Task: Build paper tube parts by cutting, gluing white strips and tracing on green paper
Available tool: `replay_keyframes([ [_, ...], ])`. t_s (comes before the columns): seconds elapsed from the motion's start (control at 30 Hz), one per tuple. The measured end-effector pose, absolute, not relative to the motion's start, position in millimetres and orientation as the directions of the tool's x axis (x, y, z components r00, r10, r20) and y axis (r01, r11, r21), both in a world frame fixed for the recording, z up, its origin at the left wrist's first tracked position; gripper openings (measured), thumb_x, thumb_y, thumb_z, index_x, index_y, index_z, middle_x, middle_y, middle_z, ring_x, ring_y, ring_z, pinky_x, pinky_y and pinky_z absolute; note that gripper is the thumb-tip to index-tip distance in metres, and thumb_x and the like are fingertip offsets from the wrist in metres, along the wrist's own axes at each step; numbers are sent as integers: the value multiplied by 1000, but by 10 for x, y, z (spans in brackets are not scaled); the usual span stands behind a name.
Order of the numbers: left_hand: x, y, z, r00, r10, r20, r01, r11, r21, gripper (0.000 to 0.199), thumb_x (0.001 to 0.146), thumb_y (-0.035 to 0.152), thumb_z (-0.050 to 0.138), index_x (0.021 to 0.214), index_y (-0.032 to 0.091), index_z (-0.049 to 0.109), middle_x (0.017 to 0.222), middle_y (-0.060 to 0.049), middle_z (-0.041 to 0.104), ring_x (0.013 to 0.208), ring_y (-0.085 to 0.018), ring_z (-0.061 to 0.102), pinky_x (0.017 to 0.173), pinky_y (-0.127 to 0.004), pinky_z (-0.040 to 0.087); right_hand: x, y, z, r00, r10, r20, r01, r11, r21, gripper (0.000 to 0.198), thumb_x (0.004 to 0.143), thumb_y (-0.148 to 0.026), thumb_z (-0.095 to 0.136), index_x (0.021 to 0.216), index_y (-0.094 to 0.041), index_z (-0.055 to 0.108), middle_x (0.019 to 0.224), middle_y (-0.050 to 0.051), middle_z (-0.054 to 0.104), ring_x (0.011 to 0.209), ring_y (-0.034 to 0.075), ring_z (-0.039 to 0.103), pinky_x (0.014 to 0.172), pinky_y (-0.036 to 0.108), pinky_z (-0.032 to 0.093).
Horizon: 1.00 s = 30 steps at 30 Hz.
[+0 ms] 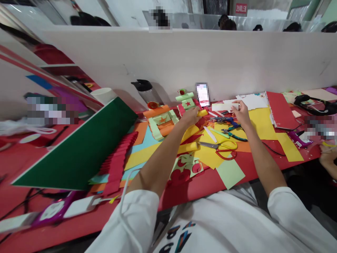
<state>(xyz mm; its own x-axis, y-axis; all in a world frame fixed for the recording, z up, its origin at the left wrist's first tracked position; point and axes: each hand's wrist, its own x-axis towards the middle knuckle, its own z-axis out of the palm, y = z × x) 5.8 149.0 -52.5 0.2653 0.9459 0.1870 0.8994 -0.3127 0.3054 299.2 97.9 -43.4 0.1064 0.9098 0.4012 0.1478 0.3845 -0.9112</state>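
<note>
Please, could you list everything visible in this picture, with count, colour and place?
Table: one, red, foreground
Partition: one, white, background
Board: one, green, left
Fringed strip: one, red, left
Bottle: one, black lid, by partition
Star crafts: two, orange-green and red-green, by phone
Phone: one, dark, by partition
Scissors: one pair, red-yellow handles, centre
Pliers: one pair, teal handles, beyond scissors
Rolls: at least two, yellow, centre
Paper sheets: several, mostly yellow, centre and right
Folder: one, red, right
Power strips: two, purple, left and right
Heads: several, black hair, beyond partition
Other person's hand: one, bare, right edge
White strip: one, white, right of phone
Left hand: one, bare, at a roll
Right hand: one, bare, on white strip
</note>
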Motion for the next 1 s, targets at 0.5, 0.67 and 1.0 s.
replay_keyframes([
  [0.5, -331, 291, -359, 441, 864, 244, 685, -500, 530, 86, 96, 76, 46, 153, 12, 53, 148, -19, 64, 129, -37, 65, 111, -46, 51, 2875, 797, -284, -157, 878, 453, 93, 469, -878, 39, 80, -50, 82, 104, -22, 70, 75, -2, 62, 69, 16, 60, 67, 30, 52],
  [0.67, -352, 274, -372, 501, 836, 222, 676, -539, 503, 85, 98, 74, 45, 162, 17, 43, 155, -17, 59, 134, -37, 62, 113, -45, 49, 2846, 803, -315, -209, 878, 431, 64, 452, -890, 37, 79, -47, 83, 103, -22, 70, 86, 1, 69, 76, 17, 64, 73, 30, 54],
  [1.0, -219, 180, -355, 544, 826, 147, 721, -550, 420, 78, 101, 70, 44, 163, 22, 37, 148, -17, 64, 126, -37, 67, 101, -43, 54, 2797, 699, -280, -365, 855, 370, 127, 439, -889, 37, 87, -50, 76, 109, -21, 77, 101, 6, 75, 75, 17, 66, 69, 30, 56],
])
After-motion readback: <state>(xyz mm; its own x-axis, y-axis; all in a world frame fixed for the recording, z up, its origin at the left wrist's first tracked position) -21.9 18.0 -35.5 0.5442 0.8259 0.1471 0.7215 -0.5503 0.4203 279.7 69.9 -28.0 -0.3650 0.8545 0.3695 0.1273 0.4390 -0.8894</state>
